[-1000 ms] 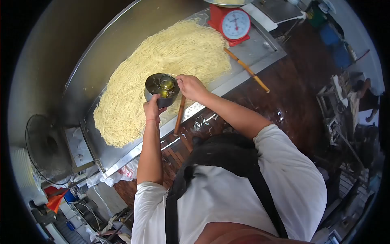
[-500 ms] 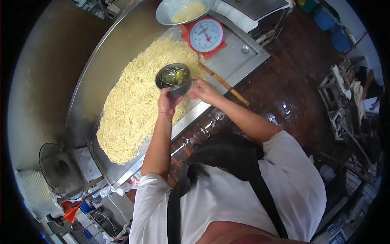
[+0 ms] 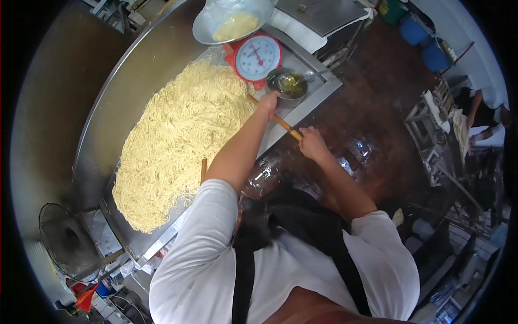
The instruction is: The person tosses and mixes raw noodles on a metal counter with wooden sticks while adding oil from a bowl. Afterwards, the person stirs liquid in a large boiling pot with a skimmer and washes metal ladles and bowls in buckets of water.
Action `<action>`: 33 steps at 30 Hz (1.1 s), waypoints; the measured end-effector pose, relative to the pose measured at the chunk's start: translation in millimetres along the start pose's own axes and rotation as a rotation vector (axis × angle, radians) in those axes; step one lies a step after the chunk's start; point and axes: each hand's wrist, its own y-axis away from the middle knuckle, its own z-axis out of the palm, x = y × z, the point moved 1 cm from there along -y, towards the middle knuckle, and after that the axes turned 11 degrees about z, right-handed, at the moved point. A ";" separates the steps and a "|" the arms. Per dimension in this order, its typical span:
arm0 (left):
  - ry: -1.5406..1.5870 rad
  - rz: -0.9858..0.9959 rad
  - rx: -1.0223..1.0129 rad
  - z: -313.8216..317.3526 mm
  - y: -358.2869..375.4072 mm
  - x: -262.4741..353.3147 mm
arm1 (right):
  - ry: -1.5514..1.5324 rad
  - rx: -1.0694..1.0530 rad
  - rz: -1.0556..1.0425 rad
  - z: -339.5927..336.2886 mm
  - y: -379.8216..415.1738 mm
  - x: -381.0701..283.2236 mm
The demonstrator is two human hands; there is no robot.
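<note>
A wide mound of pale yellow noodles [image 3: 172,146] covers much of the metal table. My left hand [image 3: 268,103] is at the near edge of a dark metal bowl [image 3: 291,94], its fingers closed at the rim. The bowl holds yellowish liquid and a ladle, and it is at the table's right corner beside the scale. A wooden stick [image 3: 280,123] reaches from the noodles across the table's edge and passes under my left hand. My right hand [image 3: 313,144] is closed at the stick's outer end, beyond the table.
A red dial scale [image 3: 258,57] and a metal pan [image 3: 202,26] with noodles stand at the back. Another wooden stick [image 3: 204,168] pokes out by my left arm. A fan [image 3: 67,240] is at lower left; another person [image 3: 475,108] is far right.
The bowl has moved right, from over the noodles to the table corner by the scale. My right hand has left the ladle and taken hold of the wooden stick.
</note>
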 end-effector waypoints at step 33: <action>-0.930 -0.106 0.047 -531.1 523.2 59.4 | 0.494 -0.278 0.126 -226.2 120.3 -255.4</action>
